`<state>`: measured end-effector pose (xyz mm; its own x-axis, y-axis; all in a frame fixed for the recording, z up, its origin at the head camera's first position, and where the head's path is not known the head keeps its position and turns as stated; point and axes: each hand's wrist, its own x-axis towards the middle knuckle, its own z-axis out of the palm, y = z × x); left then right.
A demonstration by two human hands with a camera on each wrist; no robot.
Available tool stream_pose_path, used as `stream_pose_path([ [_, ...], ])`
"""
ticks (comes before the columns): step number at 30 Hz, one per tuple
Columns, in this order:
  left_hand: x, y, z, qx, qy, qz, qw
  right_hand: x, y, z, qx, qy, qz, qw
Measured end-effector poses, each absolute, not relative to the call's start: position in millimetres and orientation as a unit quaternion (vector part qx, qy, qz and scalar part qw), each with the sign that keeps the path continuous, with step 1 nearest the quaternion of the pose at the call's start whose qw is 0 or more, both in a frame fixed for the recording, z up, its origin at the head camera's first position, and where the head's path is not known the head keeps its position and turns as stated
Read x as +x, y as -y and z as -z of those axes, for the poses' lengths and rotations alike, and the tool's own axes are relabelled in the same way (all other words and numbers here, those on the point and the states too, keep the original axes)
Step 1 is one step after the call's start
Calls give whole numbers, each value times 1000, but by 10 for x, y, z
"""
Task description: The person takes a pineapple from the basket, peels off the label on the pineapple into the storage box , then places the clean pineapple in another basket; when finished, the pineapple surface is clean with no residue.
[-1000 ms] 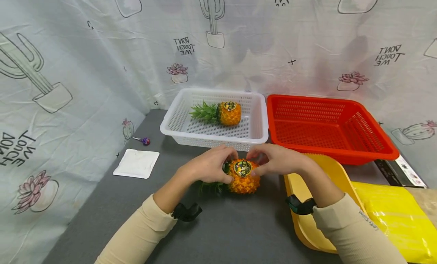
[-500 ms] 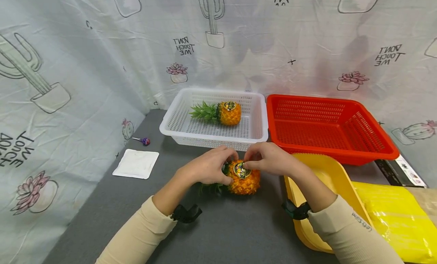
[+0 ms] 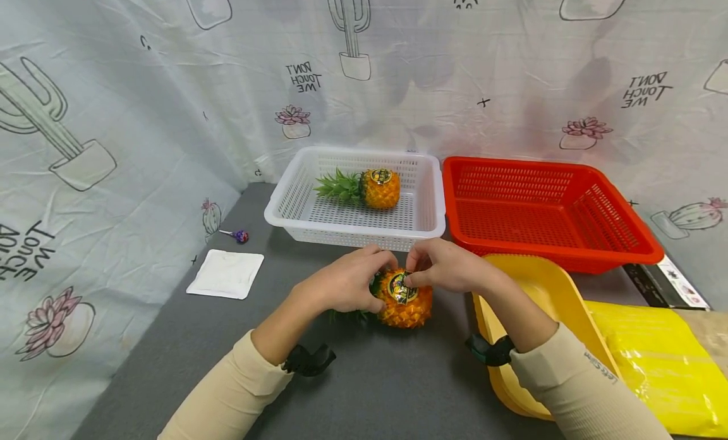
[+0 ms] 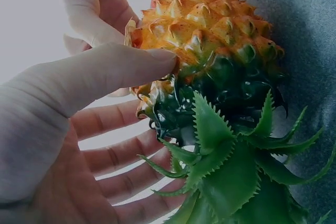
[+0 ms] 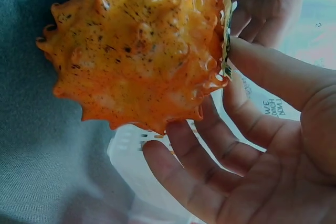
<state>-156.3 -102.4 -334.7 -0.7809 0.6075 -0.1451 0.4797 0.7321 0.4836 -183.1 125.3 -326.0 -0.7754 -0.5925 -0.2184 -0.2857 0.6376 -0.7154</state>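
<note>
A small artificial-looking orange pineapple [image 3: 405,308] lies on its side on the grey table, green leaves pointing left. My left hand [image 3: 354,279] grips it near the leaf end; in the left wrist view its thumb [image 4: 142,65] presses where orange meets green. My right hand [image 3: 446,264] holds the other end, fingers behind the fruit. Its thumb [image 5: 278,72] presses the black-and-gold sticker [image 3: 401,287], which in the right wrist view stands slightly proud of the skin. A second pineapple [image 3: 381,189] with a similar sticker lies in the white basket [image 3: 355,232].
A red basket [image 3: 557,253] stands beside the white one. Yellow trays [image 3: 534,275] sit under my right forearm, with a yellow package [image 3: 654,358] farther right. At left lie a flat white packet [image 3: 225,274] and a lollipop [image 3: 241,236]. A printed curtain [image 3: 392,98] hangs behind.
My right hand has shifted slightly left, its thumb going from beside the sticker onto its upper right edge. The pineapple has turned slightly; the left hand keeps its grip.
</note>
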Motion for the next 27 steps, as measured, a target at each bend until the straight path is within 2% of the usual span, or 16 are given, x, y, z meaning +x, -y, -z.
stream_pose_path([
  [16, -1566, 1020, 3351, 307, -917, -212, 139, -1735, -1212, 3239, -239, -905, 322, 145],
  [27, -1575, 1028, 3351, 311, -917, -208, 138, -1742, -1270, 3200, -289, -878, 348, 160],
])
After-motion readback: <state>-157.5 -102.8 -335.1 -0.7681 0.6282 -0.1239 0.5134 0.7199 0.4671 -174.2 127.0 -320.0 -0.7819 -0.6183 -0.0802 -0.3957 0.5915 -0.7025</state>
